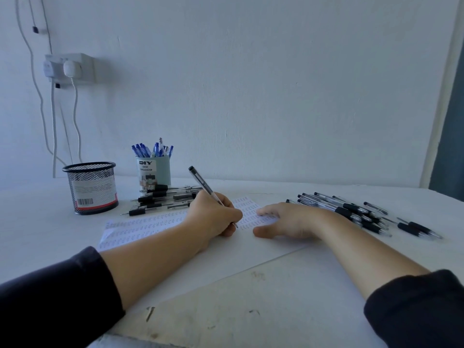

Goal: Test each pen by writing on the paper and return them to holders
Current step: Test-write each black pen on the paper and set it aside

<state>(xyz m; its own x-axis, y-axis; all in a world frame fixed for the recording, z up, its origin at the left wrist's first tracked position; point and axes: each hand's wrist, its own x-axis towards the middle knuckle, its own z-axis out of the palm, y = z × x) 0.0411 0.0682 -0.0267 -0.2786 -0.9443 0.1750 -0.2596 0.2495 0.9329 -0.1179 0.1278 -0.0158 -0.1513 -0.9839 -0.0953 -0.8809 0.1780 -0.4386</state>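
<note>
On the white table (251, 297) the paper (150, 227) lies flat under the right hand (288, 219), whose fingers are spread, and the left hand (213, 217) pinches a black pen (204, 185), tip on the paper, long axis tilted towards the mesh holder (91, 188)

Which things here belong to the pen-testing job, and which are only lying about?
Job: left hand gripping the pen; right hand pressing the paper; black pens; mesh holder; blue holder.

Lying about: wall socket, cables.
</note>
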